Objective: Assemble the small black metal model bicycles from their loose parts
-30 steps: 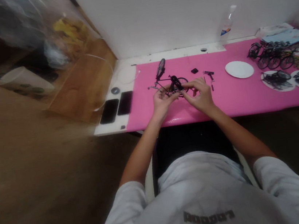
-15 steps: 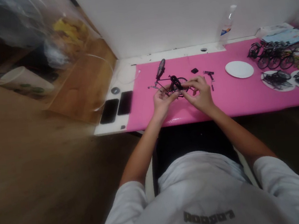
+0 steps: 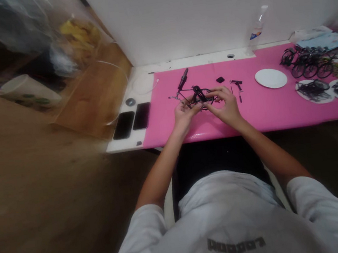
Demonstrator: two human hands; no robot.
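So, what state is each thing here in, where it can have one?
Small black model bicycle: held in left hand and right hand.
Row of small black bicycles: standing side by side.
Two round white plates at far right: holding black parts.
Separate round white plate: lying flat.
Two black rectangular phones: lying flat, screens dark.
Clear plastic bottle: upright; fill level unclear.

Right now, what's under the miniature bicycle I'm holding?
Pink table covering shows beneath the miniature bicycle. Your left fingers and right fingers hide part of its near side; what's under there can't be seen.
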